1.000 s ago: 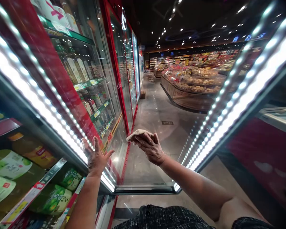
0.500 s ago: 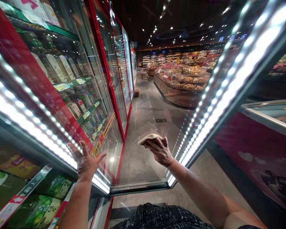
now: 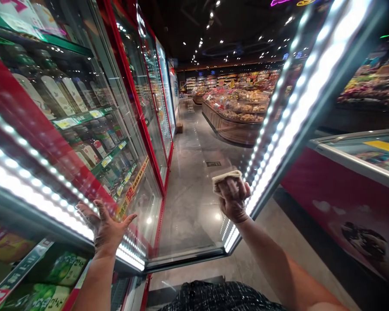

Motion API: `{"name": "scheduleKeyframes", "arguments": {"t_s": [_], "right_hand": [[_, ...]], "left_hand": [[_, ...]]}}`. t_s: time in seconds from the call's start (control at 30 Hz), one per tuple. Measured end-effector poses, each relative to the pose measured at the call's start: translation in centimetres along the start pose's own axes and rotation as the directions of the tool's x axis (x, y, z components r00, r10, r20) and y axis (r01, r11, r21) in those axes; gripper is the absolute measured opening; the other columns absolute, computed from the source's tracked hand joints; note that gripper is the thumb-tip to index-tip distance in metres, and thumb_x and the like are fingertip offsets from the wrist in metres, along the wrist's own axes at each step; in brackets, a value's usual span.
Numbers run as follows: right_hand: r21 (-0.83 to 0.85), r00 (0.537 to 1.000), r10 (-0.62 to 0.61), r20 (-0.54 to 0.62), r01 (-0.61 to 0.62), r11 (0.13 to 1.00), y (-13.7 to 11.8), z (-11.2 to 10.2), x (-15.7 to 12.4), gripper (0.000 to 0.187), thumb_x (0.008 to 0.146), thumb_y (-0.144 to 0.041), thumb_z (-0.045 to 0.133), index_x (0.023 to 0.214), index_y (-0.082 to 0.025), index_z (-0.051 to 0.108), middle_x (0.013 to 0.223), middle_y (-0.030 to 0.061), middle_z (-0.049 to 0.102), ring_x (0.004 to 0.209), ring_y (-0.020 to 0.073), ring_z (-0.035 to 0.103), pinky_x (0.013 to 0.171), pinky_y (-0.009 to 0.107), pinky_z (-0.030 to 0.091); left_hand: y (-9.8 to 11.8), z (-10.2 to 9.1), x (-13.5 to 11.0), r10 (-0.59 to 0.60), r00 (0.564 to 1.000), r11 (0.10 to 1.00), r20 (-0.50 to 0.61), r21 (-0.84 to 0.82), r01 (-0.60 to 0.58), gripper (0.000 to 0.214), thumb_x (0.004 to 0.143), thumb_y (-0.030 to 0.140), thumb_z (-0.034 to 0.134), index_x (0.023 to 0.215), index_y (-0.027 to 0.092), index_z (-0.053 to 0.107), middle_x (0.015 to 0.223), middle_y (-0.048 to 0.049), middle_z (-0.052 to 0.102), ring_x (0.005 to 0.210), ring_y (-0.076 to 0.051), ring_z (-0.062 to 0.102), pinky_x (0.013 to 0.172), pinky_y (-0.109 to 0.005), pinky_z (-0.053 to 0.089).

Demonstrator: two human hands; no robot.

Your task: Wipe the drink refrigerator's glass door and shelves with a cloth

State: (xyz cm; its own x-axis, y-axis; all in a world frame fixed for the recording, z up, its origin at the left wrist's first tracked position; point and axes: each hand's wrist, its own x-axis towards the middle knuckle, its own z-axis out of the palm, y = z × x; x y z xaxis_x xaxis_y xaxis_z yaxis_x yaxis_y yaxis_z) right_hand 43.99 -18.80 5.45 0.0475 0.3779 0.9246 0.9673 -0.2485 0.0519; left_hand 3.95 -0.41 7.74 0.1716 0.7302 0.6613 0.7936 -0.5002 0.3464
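My right hand (image 3: 235, 201) holds a folded beige cloth (image 3: 227, 176) up against the clear glass door (image 3: 194, 207), close to its right edge. My fingers are bent over the cloth. A bright LED strip (image 3: 278, 125) runs up that side of the door. On the left, my left hand (image 3: 106, 226) is spread, fingers apart and holding nothing. It is by the lit left edge of the door, where another LED strip (image 3: 42, 185) runs; whether it touches the glass I cannot tell.
Red-framed coolers with bottles (image 3: 60, 93) on shelves line the left. Green packages (image 3: 63, 268) sit on lower shelves at bottom left. A chest freezer (image 3: 346, 194) stands at right. Beyond the glass are a round wooden display (image 3: 233, 121) and a small brown box (image 3: 180, 128) on the floor.
My right hand has moved to the right with the cloth, up to the door's right LED strip. My left hand stays spread by the left edge. The view has shifted slightly right.
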Motion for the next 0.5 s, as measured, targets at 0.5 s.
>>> {"name": "scheduleKeyframes", "arguments": {"t_s": [0.5], "right_hand": [[0.152,0.971,0.144,-0.190,-0.116,0.982,3.1,-0.1,2.1,0.057,0.099,-0.029,0.057,0.151,-0.018,0.037,0.163,0.0260,0.034,0.154,0.0400,0.032,0.115,0.071,0.038]], "left_hand": [[0.2,-0.1,-0.1,-0.160,0.983,0.987,0.091,0.039,0.157,0.149,0.061,0.080,0.078,0.165,0.018,-0.008,0.169,-0.0328,-0.007,0.157,-0.054,0.006,0.118,-0.078,0.019]]}}
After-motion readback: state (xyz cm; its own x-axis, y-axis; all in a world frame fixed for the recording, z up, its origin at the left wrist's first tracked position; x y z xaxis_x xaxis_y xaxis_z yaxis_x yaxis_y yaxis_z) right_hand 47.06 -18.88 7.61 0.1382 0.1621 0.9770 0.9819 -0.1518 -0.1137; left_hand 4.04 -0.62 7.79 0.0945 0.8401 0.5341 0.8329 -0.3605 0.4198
